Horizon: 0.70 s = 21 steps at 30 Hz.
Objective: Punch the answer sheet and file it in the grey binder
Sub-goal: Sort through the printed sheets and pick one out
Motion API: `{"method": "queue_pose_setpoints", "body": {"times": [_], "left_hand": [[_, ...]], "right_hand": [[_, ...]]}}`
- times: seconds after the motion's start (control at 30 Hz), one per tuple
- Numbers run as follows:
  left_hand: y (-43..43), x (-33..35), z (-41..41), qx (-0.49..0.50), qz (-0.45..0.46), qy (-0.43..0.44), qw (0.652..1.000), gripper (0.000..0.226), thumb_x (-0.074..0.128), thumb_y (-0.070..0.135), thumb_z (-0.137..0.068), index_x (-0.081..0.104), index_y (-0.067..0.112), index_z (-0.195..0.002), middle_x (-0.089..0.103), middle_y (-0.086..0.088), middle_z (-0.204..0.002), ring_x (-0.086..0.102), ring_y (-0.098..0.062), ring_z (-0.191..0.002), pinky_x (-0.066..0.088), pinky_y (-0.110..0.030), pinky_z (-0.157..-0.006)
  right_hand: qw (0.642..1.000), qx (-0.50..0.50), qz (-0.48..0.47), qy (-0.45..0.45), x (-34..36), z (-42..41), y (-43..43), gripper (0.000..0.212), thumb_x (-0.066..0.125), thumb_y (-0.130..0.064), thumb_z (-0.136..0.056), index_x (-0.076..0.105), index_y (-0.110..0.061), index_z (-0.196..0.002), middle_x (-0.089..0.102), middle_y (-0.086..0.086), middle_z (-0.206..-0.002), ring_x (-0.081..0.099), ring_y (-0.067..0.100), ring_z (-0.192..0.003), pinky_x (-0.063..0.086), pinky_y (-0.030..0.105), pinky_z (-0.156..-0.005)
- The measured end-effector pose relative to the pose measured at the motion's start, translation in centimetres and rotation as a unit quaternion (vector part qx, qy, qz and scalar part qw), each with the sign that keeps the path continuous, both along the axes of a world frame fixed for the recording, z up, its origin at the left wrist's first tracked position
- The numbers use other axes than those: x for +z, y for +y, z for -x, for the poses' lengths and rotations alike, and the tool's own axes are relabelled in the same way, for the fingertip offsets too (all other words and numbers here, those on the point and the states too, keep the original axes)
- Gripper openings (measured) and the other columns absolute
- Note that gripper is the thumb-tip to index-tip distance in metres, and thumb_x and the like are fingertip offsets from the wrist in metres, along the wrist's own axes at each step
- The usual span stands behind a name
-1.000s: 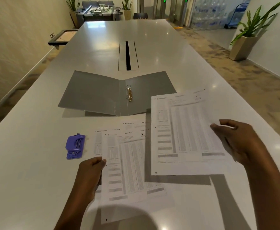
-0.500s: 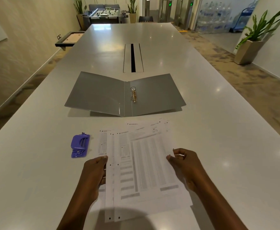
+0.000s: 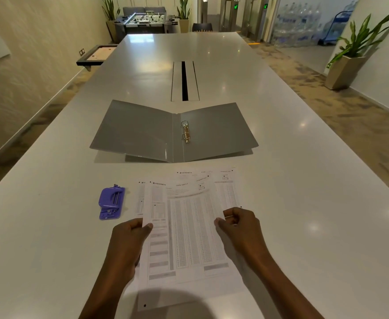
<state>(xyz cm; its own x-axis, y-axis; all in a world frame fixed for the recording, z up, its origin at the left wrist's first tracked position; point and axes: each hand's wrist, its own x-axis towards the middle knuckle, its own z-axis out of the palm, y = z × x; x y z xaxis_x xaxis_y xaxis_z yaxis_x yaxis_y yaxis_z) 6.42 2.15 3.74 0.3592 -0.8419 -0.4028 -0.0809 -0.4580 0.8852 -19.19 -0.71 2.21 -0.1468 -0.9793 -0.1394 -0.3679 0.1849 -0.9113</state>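
Observation:
The top answer sheet (image 3: 186, 229) is a printed form held over other sheets (image 3: 229, 192) that lie fanned out on the white table (image 3: 50, 238). My left hand (image 3: 129, 240) pinches its left edge, thumb on top. Its right edge is gripped by my right hand (image 3: 237, 226). The grey binder (image 3: 142, 132) lies open flat beyond the sheets, with its metal rings (image 3: 185, 134) near the spine. A purple hole punch (image 3: 111, 202) sits left of the sheets, apart from my left hand.
A cable slot (image 3: 184, 80) runs down the table's middle behind the binder. A potted plant (image 3: 347, 63) stands on the floor at the right. A foosball table (image 3: 146, 19) stands past the table's far end.
My right hand brought the sheet it held out at the right back over the pile. Both hands now hold the top sheet by its side edges.

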Motion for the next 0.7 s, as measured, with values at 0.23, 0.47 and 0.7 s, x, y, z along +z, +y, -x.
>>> {"method": "queue_pose_setpoints", "body": {"times": [0.23, 0.47, 0.7], "left_hand": [[0.1, -0.4, -1.3, 0.034, 0.020, 0.002, 0.999, 0.011, 0.068, 0.012, -0.098, 0.076, 0.008, -0.105, 0.081, -0.013, -0.091, 0.079, -0.033, -0.081, 0.064, -0.042, -0.071], [-0.1, -0.8, -1.7, 0.050, 0.025, 0.020, 0.998, 0.008, 0.070, 0.011, -0.096, 0.074, 0.011, -0.103, 0.080, -0.014, -0.097, 0.078, -0.036, -0.088, 0.063, -0.053, -0.086], [0.0, -1.1, -2.0, 0.044, 0.027, 0.007, 0.999, 0.011, 0.069, 0.012, -0.097, 0.072, 0.011, -0.107, 0.079, -0.012, -0.097, 0.078, -0.031, -0.085, 0.062, -0.039, -0.075]], "right_hand": [[0.984, -0.038, 0.035, 0.168, 0.5, 2.7, -3.1, 0.030, 0.075, -0.031, -0.090, 0.070, -0.011, -0.112, 0.072, 0.003, -0.103, 0.068, 0.017, -0.088, 0.056, 0.033, -0.080], [0.896, -0.010, -0.010, 0.445, 0.4, 1.3, -3.4, 0.074, 0.064, -0.063, -0.087, 0.051, -0.006, -0.132, 0.062, 0.010, -0.125, 0.055, 0.026, -0.117, 0.051, 0.033, -0.092], [0.883, 0.001, -0.019, 0.470, -0.2, -0.3, -3.3, 0.094, 0.066, -0.056, -0.090, 0.027, -0.001, -0.156, 0.056, 0.014, -0.140, 0.049, 0.029, -0.130, 0.047, 0.033, -0.105]]}}
